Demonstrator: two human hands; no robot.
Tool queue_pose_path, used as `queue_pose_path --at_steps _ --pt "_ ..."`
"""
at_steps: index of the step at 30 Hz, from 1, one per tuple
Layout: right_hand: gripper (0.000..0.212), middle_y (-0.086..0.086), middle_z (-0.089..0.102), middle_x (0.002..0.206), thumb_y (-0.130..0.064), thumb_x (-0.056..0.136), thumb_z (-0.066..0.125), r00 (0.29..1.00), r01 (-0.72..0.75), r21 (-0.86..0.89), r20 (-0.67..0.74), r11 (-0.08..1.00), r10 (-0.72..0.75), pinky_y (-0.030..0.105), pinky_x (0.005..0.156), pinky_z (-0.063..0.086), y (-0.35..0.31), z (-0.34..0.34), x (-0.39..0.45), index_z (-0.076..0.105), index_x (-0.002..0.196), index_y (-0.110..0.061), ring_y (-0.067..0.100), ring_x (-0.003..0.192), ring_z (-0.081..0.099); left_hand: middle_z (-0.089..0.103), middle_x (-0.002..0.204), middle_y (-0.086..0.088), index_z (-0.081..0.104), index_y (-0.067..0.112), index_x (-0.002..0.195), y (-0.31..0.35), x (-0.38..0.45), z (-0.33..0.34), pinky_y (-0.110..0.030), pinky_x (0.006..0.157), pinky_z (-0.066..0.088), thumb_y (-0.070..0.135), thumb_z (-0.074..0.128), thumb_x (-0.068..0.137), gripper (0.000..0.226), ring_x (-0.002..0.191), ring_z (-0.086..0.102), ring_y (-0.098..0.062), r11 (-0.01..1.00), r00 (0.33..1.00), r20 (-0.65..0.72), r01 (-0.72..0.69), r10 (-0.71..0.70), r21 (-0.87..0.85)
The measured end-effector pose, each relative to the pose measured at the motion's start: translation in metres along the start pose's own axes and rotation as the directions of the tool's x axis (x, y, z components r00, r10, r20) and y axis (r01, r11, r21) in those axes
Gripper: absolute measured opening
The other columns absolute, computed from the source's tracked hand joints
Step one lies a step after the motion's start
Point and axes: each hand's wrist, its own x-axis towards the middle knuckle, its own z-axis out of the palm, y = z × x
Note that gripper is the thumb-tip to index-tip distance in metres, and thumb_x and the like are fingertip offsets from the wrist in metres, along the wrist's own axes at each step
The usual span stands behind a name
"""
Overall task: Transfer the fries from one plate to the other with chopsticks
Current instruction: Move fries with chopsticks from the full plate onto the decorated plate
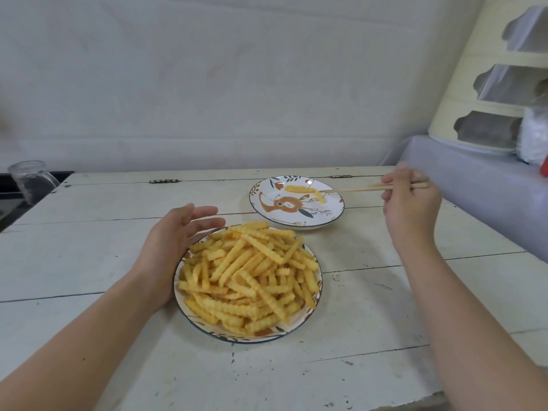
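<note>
A near plate (184, 310) with a dark rim carries a heap of crinkle-cut fries (249, 274). Behind it to the right stands a far plate (296, 222) painted with a brown animal; two fries (296, 189) lie on it. My right hand (410, 203) grips a pair of wooden chopsticks (358, 189) whose tips reach over the far plate's right side, close to one of the two fries. My left hand (175, 241) rests against the near plate's left rim with its fingers straight and spread, holding nothing.
Both plates stand on a white planked table (89, 262) with hinges at its far edge. A glass jar (29, 180) stands off the far left corner. A lilac ledge (474, 185) with a cream tiered stand (486, 84) runs along the right. A white wall rises behind.
</note>
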Motion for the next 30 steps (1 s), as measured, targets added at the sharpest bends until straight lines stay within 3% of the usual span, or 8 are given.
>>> queue_pose_path --at_steps 8,10,12,14,16,21,26,30 --pt "0.042 -0.011 0.062 0.063 -0.037 0.106 0.045 0.987 0.132 -0.136 0.105 0.982 -0.118 0.025 0.060 0.044 -0.004 0.020 -0.015 0.065 0.073 -0.019 0.004 0.053 0.051 0.078 0.122 -0.011 0.072 0.012 0.127 0.000 -0.001 0.001 -0.046 0.091 0.054 0.041 0.041 0.107 0.046 0.117 0.071 -0.030 1.000 1.000 -0.004 0.002 -0.002 -0.012" --pt "0.047 -0.013 0.059 0.056 -0.034 0.106 0.044 0.999 0.045 0.007 0.010 0.999 -0.045 0.022 0.053 0.041 -0.013 0.018 -0.012 0.063 0.067 -0.017 0.006 0.049 0.047 0.078 0.122 -0.011 0.072 0.012 0.127 0.000 -0.001 0.000 -0.047 0.092 0.054 0.041 0.041 0.107 0.046 0.117 0.071 -0.030 1.000 1.000 -0.004 0.001 -0.001 -0.012" --pt "0.054 -0.007 0.051 0.051 -0.036 0.105 0.043 0.993 -0.071 0.285 -0.073 0.956 0.096 0.023 0.044 0.031 -0.024 0.009 -0.005 0.060 0.057 -0.017 0.011 0.044 0.040 0.078 0.122 -0.011 0.072 0.013 0.127 0.001 0.000 0.000 -0.046 0.091 0.054 0.042 0.042 0.107 0.046 0.116 0.071 -0.030 1.000 1.000 -0.004 -0.002 0.001 -0.006" --pt "0.057 0.001 0.041 0.048 -0.037 0.105 0.044 0.980 -0.183 0.504 0.025 0.844 0.197 0.021 0.042 0.022 -0.031 -0.005 0.002 0.059 0.055 -0.016 0.014 0.039 0.030 0.078 0.122 -0.010 0.072 0.013 0.126 0.000 0.000 0.000 -0.046 0.090 0.054 0.042 0.042 0.107 0.046 0.116 0.072 -0.030 1.000 1.000 -0.004 -0.002 0.002 -0.004" --pt "0.053 0.003 0.037 0.049 -0.038 0.105 0.045 0.948 -0.317 0.585 0.227 0.746 0.225 0.020 0.039 0.019 -0.031 -0.016 0.006 0.058 0.060 -0.014 0.013 0.038 0.026 0.078 0.122 -0.010 0.072 0.013 0.126 0.000 0.000 -0.001 -0.046 0.091 0.054 0.042 0.042 0.107 0.046 0.116 0.071 -0.030 1.000 1.000 -0.005 -0.003 0.003 -0.006" --pt "0.047 -0.001 0.035 0.051 -0.037 0.104 0.043 0.859 -0.456 0.522 0.471 0.721 0.202 0.014 0.033 0.018 -0.026 -0.028 0.011 0.053 0.062 -0.016 0.009 0.034 0.021 0.078 0.122 -0.010 0.072 0.013 0.127 0.000 0.000 0.000 -0.046 0.089 0.054 0.043 0.041 0.107 0.047 0.115 0.072 -0.030 1.000 1.000 -0.006 -0.004 0.004 -0.001" --pt "0.049 0.000 0.032 0.048 -0.034 0.103 0.046 0.834 -0.446 0.407 0.511 0.797 0.206 0.013 0.033 0.017 -0.029 -0.026 0.007 0.054 0.058 -0.017 0.007 0.033 0.021 0.078 0.123 -0.011 0.072 0.013 0.127 0.000 0.000 0.000 -0.046 0.090 0.054 0.043 0.042 0.106 0.047 0.116 0.072 -0.030 1.000 1.000 -0.006 -0.006 0.006 -0.007" --pt "0.048 -0.002 0.034 0.049 -0.035 0.103 0.047 0.869 -0.455 0.478 0.422 0.751 0.257 0.017 0.032 0.018 -0.030 -0.026 0.008 0.056 0.059 -0.018 0.007 0.034 0.022 0.078 0.123 -0.011 0.071 0.012 0.128 0.000 -0.001 0.001 -0.045 0.088 0.054 0.042 0.041 0.107 0.047 0.113 0.072 -0.030 1.000 1.000 -0.011 -0.003 0.003 -0.012"
